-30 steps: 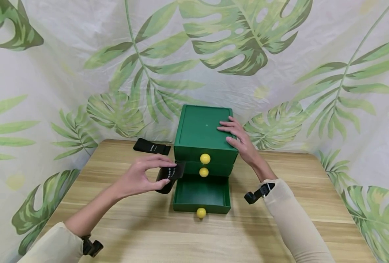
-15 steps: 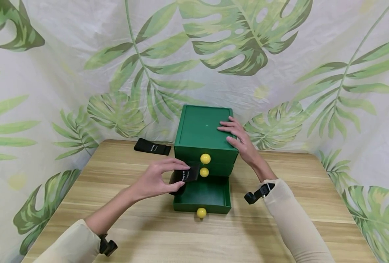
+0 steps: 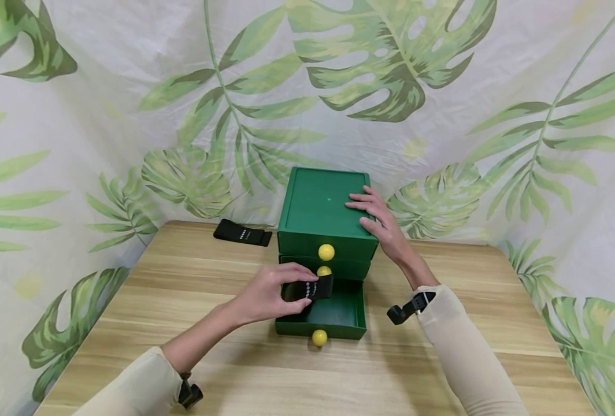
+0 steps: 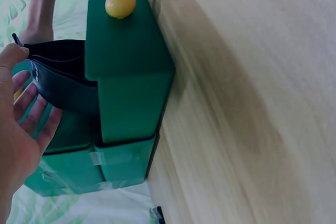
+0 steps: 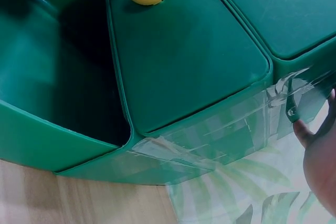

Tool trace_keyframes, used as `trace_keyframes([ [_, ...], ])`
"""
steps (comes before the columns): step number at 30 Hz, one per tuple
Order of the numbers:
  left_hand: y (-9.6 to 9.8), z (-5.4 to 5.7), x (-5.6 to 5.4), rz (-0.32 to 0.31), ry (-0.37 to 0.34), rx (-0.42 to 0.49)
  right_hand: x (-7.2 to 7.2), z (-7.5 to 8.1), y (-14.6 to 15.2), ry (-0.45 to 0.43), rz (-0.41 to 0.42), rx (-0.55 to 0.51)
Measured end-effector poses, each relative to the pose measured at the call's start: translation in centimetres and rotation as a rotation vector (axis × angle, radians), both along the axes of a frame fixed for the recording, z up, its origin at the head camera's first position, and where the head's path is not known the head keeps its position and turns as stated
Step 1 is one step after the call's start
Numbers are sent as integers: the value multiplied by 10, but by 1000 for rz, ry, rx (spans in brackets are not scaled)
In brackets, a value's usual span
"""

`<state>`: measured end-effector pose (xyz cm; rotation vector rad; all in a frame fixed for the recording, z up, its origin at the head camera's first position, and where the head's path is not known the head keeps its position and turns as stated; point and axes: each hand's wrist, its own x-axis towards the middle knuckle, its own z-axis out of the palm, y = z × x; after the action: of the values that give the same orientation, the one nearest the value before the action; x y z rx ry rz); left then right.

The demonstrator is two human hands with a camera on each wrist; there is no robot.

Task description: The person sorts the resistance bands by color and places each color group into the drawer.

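My left hand [image 3: 266, 293] pinches a folded black sock [image 3: 322, 287] with white print between thumb and fingers. The sock is over the left part of the pulled-out bottom drawer [image 3: 346, 312] of a green cabinet [image 3: 315, 202]. In the left wrist view the sock [image 4: 68, 92] hangs in a fold, its lower end hidden behind the drawer wall [image 4: 131, 103]. My right hand [image 3: 385, 230] rests with spread fingers on the cabinet's top right edge. In the right wrist view that hand [image 5: 323, 161] lies at the cabinet's side, only partly visible.
Another folded black sock [image 3: 242, 233] lies on the wooden table [image 3: 182, 260] left of the cabinet. Yellow ball knobs [image 3: 326, 252] mark the drawer fronts; the upper two drawers are closed. A leaf-patterned cloth [image 3: 266, 86] hangs behind the table.
My left hand has carried the sock rightward and slightly down, from beside the cabinet to over the bottom drawer. The right hand has stayed on the cabinet top.
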<state>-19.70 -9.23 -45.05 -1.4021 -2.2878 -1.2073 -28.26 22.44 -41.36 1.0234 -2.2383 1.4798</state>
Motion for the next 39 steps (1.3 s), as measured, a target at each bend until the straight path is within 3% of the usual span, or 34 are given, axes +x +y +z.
trace_keyframes([
  [6, 8, -11, 2, 45, 40, -87, 1, -2, 0, 0, 0, -13],
  [16, 14, -27, 6, 109, 25, -247, -2, -4, 1, 3, -8, -23],
  [28, 22, -33, 6, 105, 14, -314, -1, -2, 1, 5, -9, -13],
  [39, 15, -31, 4, 93, -15, -298, -2, -3, 0, 17, -13, -7],
])
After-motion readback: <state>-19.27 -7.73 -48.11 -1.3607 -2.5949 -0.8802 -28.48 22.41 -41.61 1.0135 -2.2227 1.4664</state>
